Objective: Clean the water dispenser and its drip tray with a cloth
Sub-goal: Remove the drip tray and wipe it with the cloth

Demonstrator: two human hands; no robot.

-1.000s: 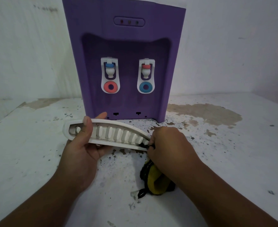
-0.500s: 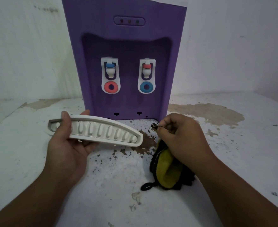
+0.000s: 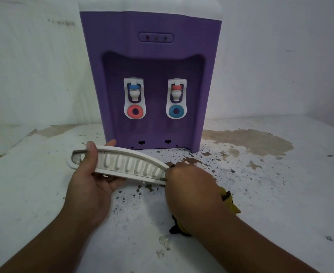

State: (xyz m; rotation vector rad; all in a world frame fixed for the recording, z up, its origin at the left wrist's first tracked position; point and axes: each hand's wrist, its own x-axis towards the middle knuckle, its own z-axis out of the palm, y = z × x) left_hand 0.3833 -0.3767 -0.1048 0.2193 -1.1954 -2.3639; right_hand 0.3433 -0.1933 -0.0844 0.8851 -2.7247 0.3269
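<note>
Over the middle of the surface (image 3: 280,194), left hand (image 3: 89,186) grips the white drip tray (image 3: 123,162), thumb across its slotted top, fingers beneath. Right hand (image 3: 189,186), curled round the yellow-and-black cloth (image 3: 229,201), presses at the tray's right end. Judged: tray wiping under way, refitting left; purple water dispenser (image 3: 152,85) upright at the far edge, wiped or not I cannot tell, front unobstructed, with black flecks (image 3: 126,198) and a brown patch (image 3: 248,140) around.

one dispenser (image 3: 152,62), two taps (image 3: 134,93) (image 3: 177,93), three lights (image 3: 156,38), one drip tray (image 3: 134,164), one cloth (image 3: 229,201), two hands (image 3: 91,188) (image 3: 189,184).
</note>
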